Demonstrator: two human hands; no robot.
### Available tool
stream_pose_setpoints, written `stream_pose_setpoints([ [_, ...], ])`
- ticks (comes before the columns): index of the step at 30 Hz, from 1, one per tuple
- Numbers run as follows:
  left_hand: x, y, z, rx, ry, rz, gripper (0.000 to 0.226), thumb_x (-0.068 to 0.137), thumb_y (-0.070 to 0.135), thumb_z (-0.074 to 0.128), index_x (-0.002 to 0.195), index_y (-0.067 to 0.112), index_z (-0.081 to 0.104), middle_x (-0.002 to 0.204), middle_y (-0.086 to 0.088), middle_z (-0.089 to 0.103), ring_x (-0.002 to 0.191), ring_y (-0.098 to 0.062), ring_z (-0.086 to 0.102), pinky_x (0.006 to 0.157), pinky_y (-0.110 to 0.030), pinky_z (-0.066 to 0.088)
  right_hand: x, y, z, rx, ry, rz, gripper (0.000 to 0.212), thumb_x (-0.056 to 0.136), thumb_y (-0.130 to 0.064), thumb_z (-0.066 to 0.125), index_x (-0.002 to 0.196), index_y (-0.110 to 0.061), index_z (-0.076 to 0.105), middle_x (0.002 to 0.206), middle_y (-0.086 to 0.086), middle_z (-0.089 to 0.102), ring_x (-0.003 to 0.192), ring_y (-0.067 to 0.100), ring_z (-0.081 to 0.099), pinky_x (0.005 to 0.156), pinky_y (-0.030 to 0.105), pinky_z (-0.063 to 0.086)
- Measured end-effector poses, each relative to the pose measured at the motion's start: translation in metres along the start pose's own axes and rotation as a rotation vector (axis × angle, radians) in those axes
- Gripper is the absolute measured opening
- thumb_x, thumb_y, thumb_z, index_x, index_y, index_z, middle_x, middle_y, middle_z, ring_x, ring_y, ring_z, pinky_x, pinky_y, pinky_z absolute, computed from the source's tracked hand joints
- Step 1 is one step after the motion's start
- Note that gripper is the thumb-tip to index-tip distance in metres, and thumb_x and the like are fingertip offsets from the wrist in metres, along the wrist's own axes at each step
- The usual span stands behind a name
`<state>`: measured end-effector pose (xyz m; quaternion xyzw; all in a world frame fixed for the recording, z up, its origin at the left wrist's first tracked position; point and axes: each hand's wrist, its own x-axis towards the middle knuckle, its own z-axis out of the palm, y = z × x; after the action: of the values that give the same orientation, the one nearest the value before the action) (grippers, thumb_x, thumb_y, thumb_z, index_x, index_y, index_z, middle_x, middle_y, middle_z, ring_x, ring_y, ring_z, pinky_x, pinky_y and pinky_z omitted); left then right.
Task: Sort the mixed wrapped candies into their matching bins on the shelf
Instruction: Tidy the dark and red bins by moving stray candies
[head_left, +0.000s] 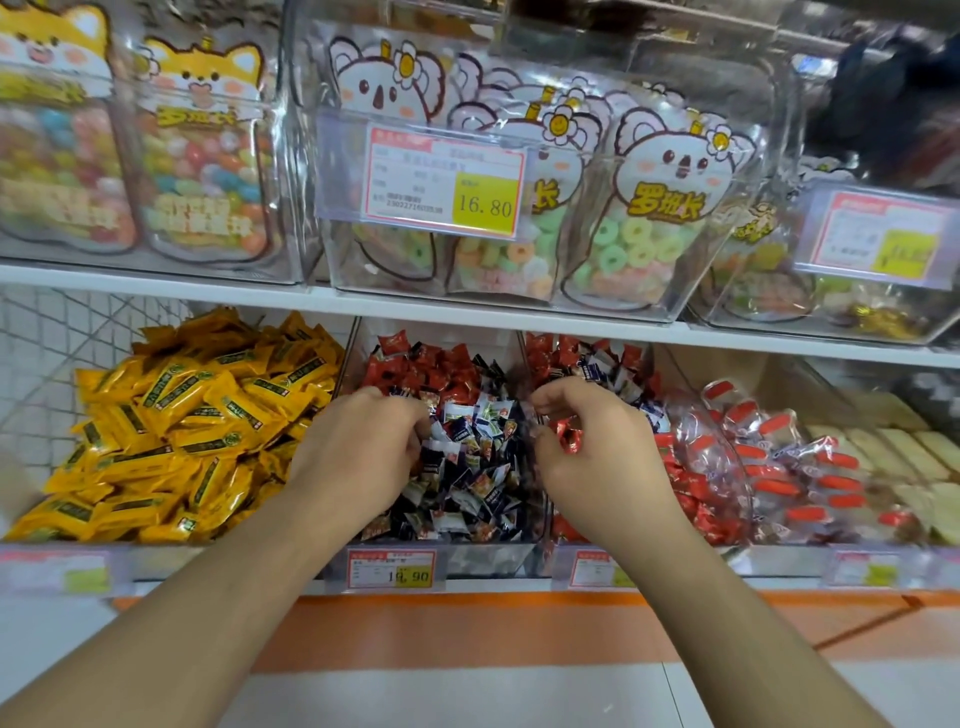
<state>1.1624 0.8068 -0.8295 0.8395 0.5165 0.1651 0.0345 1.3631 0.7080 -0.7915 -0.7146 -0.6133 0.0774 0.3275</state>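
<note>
We're in a sweet shop: clear bins (524, 558) of wrapped candy on white shelves (156, 283), price tags (444, 182) clipped centre frame.

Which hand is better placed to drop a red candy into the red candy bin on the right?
The right hand. It already pinches a red wrapped candy and sits beside the red candy bin, while the left hand is buried in the dark blue candies.

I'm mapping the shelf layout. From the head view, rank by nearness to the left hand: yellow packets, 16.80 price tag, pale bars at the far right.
1. Yellow packets, right beside the left hand, on its left.
2. 16.80 price tag, on the shelf above.
3. Pale bars, far right, beyond the right hand.
</note>
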Motion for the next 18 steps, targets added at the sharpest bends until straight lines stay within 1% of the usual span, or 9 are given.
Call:
stream_pose_setpoints([
  [3,-0.002,-0.001,-0.003,0.011,0.008,0.019,0.031,0.086,0.013,0.07,0.106,0.037,0.07,0.087,0.012,0.069,0.093,-0.016,0.064,0.065,-0.032,0.054,0.001,0.0,0.002,0.001,-0.012,-0.011,0.029,0.094,-0.012,0.064,0.122,-0.021,0.066,0.114,-0.009,0.066,0.102,0.005,0.057,0.078,-0.001,0.035],
  [6,-0.004,0.002,-0.005,0.049,0.004,0.04,0.029,0.091,0.016,0.068,0.113,0.035,0.07,0.095,0.007,0.071,0.094,-0.018,0.067,0.071,-0.036,0.059,0.001,-0.001,0.005,0.013,-0.013,-0.025,0.029,0.095,-0.01,0.064,0.122,-0.02,0.066,0.114,-0.009,0.065,0.101,0.003,0.056,0.077,-0.005,0.035],
  [8,-0.003,0.004,-0.01,-0.042,0.008,0.032,0.019,0.095,0.021,0.067,0.109,0.034,0.071,0.096,0.01,0.073,0.084,-0.014,0.069,0.071,-0.035,0.061,0.001,-0.002,0.007,0.001,-0.009,-0.052,0.03,0.095,-0.009,0.063,0.123,-0.02,0.066,0.115,-0.008,0.065,0.104,0.005,0.056,0.082,-0.003,0.036],
  [9,-0.002,0.005,-0.014,-0.129,0.014,0.009,0.016,0.096,0.022,0.066,0.106,0.033,0.072,0.096,0.012,0.073,0.079,-0.011,0.068,0.07,-0.034,0.06,0.0,-0.003,0.009,-0.014,-0.007,-0.079,0.032,0.094,-0.008,0.062,0.124,-0.02,0.066,0.116,-0.008,0.065,0.108,0.007,0.057,0.087,0.002,0.038],
  [10,-0.001,0.004,-0.018,-0.212,0.031,-0.015,0.015,0.097,0.021,0.067,0.105,0.033,0.072,0.097,0.012,0.072,0.079,-0.009,0.067,0.073,-0.032,0.06,0.0,-0.005,0.013,-0.038,-0.011,-0.119,0.033,0.094,-0.008,0.062,0.125,-0.02,0.066,0.118,-0.007,0.065,0.112,0.009,0.057,0.093,0.009,0.042],
  [12,-0.002,-0.001,-0.027,-0.249,0.085,-0.031,0.021,0.095,0.018,0.069,0.11,0.032,0.073,0.106,0.012,0.071,0.094,-0.01,0.065,0.084,-0.029,0.057,-0.002,-0.015,0.024,-0.084,-0.06,-0.221,0.036,0.095,-0.01,0.061,0.13,-0.02,0.065,0.125,-0.008,0.065,0.119,0.01,0.056,0.102,0.022,0.047],
  [14,-0.006,-0.012,-0.033,-0.162,0.09,-0.005,0.033,0.094,0.015,0.068,0.122,0.033,0.069,0.124,0.012,0.066,0.114,-0.014,0.061,0.097,-0.03,0.051,-0.002,-0.028,0.041,-0.068,-0.157,-0.305,0.038,0.097,-0.01,0.058,0.134,-0.021,0.063,0.131,-0.006,0.064,0.122,0.01,0.055,0.103,0.025,0.049],
  [16,-0.012,-0.022,-0.037,-0.146,0.007,0.008,0.043,0.096,0.012,0.065,0.133,0.033,0.062,0.141,0.014,0.057,0.128,-0.013,0.055,0.105,-0.03,0.045,0.0,-0.035,0.064,-0.048,-0.273,-0.334,0.035,0.099,-0.011,0.055,0.132,-0.019,0.062,0.127,-0.001,0.065,0.115,0.017,0.058,0.095,0.031,0.054],
  [18,-0.017,-0.029,-0.037,-0.16,-0.067,0.021,0.046,0.098,0.013,0.063,0.138,0.034,0.056,0.148,0.018,0.049,0.135,-0.009,0.048,0.107,-0.025,0.041,0.003,-0.035,0.083,-0.094,-0.367,-0.305,0.023,0.101,-0.018,0.053,0.12,-0.019,0.066,0.114,0.003,0.066,0.1,0.025,0.062,0.083,0.042,0.058],
])
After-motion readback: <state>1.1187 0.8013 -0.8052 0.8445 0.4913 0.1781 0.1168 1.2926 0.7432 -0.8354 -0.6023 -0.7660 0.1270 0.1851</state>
